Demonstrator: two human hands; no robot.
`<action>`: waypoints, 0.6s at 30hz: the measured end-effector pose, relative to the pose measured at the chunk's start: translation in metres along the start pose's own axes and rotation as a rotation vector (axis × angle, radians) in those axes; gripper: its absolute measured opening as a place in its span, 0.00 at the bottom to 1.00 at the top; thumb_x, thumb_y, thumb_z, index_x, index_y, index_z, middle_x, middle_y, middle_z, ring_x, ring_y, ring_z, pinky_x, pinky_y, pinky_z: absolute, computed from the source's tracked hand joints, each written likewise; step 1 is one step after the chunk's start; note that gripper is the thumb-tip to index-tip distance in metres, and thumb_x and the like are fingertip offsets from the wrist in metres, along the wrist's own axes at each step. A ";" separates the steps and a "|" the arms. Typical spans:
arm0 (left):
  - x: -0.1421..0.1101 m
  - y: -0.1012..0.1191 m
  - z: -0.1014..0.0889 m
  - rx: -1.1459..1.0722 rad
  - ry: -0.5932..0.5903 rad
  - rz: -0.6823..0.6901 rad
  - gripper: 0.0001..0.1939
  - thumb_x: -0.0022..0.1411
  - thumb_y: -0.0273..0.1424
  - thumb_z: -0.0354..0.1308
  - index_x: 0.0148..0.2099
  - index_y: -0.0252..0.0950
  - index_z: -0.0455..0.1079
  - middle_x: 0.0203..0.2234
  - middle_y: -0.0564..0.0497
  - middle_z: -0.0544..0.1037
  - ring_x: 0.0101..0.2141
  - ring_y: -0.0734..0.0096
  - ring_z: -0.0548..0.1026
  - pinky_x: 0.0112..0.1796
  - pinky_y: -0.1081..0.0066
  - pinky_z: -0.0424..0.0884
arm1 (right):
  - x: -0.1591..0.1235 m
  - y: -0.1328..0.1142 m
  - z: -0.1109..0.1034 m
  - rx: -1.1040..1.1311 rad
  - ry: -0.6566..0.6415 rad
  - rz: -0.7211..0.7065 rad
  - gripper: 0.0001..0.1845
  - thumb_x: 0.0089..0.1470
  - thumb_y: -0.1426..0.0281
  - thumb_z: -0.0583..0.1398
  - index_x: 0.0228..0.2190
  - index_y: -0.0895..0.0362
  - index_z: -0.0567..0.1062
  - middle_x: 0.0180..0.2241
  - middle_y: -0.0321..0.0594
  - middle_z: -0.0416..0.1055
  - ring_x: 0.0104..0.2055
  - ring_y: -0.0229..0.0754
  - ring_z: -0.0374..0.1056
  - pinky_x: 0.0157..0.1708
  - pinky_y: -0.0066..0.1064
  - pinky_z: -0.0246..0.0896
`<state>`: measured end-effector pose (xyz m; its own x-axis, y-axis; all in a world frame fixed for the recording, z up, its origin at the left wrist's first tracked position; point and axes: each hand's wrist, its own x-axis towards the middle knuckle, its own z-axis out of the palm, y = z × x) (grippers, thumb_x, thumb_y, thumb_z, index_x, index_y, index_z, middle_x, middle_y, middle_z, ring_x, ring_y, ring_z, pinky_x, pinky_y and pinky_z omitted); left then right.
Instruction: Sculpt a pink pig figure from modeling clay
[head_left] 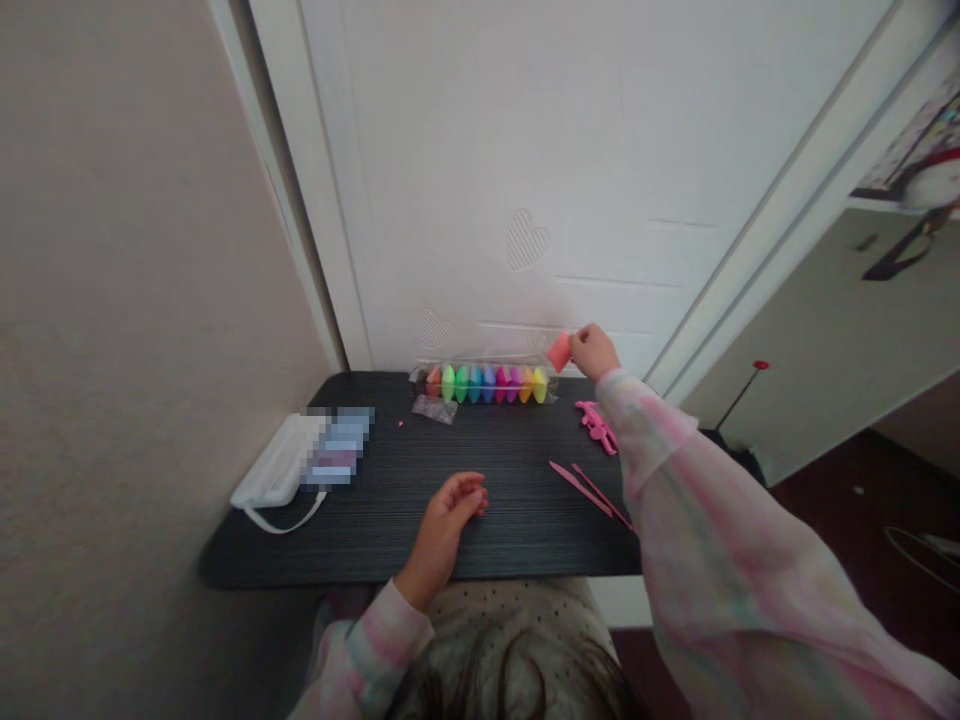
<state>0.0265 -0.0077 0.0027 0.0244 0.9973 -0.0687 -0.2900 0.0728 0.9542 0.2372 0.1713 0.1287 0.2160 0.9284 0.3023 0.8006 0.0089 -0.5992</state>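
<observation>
My right hand (594, 350) is raised at the table's back edge, in front of the white door. Its fingers pinch a flat coral-coloured piece of modelling clay (559, 352), which hangs to the left of the fingertips. Just left of it lies a clear pack (487, 384) holding a row of clay pieces in many colours. My left hand (455, 505) hovers at or rests on the front middle of the table, fingers loosely curled and nothing visible in it. Right of centre lie two thin pink modelling tools (585, 489). Beyond them is a pink plastic piece (598, 427), partly behind my right sleeve.
The dark table (390, 540) stands against the door (465, 180). A crumpled clear wrapper (435, 408) and a tiny pink crumb (400, 424) lie near the pack. On the left sits a white device (277, 465) with a cable, beside a blurred blue item (341, 447).
</observation>
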 end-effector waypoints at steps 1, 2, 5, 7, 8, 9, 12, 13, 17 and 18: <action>-0.001 0.001 0.000 -0.005 0.014 0.014 0.14 0.51 0.31 0.54 0.42 0.35 0.63 0.32 0.51 0.69 0.30 0.75 0.68 0.34 0.72 0.63 | -0.011 -0.005 -0.007 0.040 -0.015 -0.019 0.07 0.53 0.72 0.48 0.30 0.60 0.64 0.31 0.44 0.68 0.31 0.39 0.66 0.30 0.30 0.61; -0.002 0.004 0.000 -0.012 0.024 0.030 0.17 0.51 0.31 0.54 0.45 0.36 0.61 0.36 0.50 0.68 0.31 0.75 0.68 0.34 0.72 0.64 | -0.026 -0.009 -0.014 0.081 -0.041 -0.043 0.06 0.53 0.71 0.49 0.29 0.59 0.64 0.29 0.41 0.68 0.29 0.36 0.66 0.28 0.28 0.61; -0.010 0.022 0.003 -0.040 -0.015 0.080 0.25 0.52 0.34 0.54 0.52 0.40 0.53 0.46 0.46 0.63 0.35 0.72 0.69 0.33 0.70 0.65 | -0.087 -0.022 -0.031 0.460 -0.259 -0.221 0.06 0.52 0.68 0.51 0.25 0.56 0.61 0.22 0.33 0.64 0.25 0.35 0.64 0.26 0.27 0.61; -0.018 0.040 0.007 -0.042 -0.135 0.112 0.27 0.51 0.36 0.54 0.53 0.40 0.51 0.46 0.45 0.64 0.34 0.69 0.70 0.31 0.70 0.66 | -0.134 -0.029 -0.038 0.590 -0.355 -0.348 0.07 0.52 0.66 0.52 0.26 0.56 0.62 0.23 0.33 0.63 0.26 0.34 0.62 0.27 0.27 0.60; -0.023 0.049 0.010 -0.014 -0.224 0.113 0.28 0.50 0.37 0.55 0.53 0.39 0.52 0.42 0.46 0.67 0.33 0.69 0.70 0.29 0.71 0.65 | -0.155 -0.032 -0.040 0.606 -0.364 -0.389 0.06 0.52 0.67 0.52 0.27 0.57 0.63 0.25 0.34 0.63 0.27 0.34 0.61 0.28 0.26 0.59; -0.029 0.058 0.012 0.044 -0.308 0.105 0.28 0.49 0.37 0.56 0.52 0.38 0.54 0.37 0.47 0.70 0.32 0.69 0.70 0.28 0.72 0.65 | -0.174 -0.034 -0.041 0.608 -0.390 -0.410 0.06 0.52 0.67 0.52 0.27 0.57 0.64 0.27 0.35 0.63 0.29 0.34 0.61 0.29 0.26 0.58; -0.046 0.077 0.019 0.378 -0.350 0.068 0.12 0.49 0.36 0.57 0.34 0.33 0.66 0.23 0.54 0.70 0.23 0.76 0.66 0.24 0.76 0.60 | -0.214 -0.036 -0.038 0.692 -0.417 -0.399 0.04 0.53 0.69 0.52 0.28 0.56 0.64 0.29 0.35 0.62 0.31 0.33 0.60 0.31 0.25 0.58; -0.052 0.080 0.020 0.450 -0.336 0.061 0.11 0.50 0.36 0.56 0.31 0.33 0.66 0.21 0.55 0.69 0.22 0.77 0.65 0.23 0.76 0.60 | -0.221 -0.035 -0.036 0.727 -0.416 -0.384 0.04 0.53 0.69 0.52 0.28 0.56 0.64 0.29 0.35 0.62 0.32 0.34 0.60 0.32 0.25 0.58; -0.066 0.085 0.020 0.536 -0.312 0.063 0.11 0.52 0.38 0.54 0.28 0.33 0.65 0.18 0.57 0.68 0.20 0.79 0.63 0.22 0.77 0.58 | -0.236 -0.031 -0.030 0.786 -0.466 -0.353 0.07 0.50 0.68 0.56 0.33 0.55 0.66 0.31 0.35 0.63 0.33 0.35 0.60 0.33 0.26 0.57; -0.067 0.085 0.019 0.548 -0.311 0.075 0.11 0.52 0.38 0.54 0.27 0.33 0.65 0.18 0.57 0.67 0.20 0.79 0.63 0.22 0.77 0.58 | -0.238 -0.030 -0.029 0.792 -0.473 -0.349 0.08 0.49 0.68 0.57 0.34 0.54 0.67 0.31 0.35 0.63 0.33 0.35 0.60 0.32 0.26 0.57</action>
<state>0.0186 -0.0688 0.0942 0.3239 0.9460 0.0134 0.2280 -0.0918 0.9693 0.1783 -0.0610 0.0963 -0.3453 0.8775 0.3327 0.1334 0.3968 -0.9082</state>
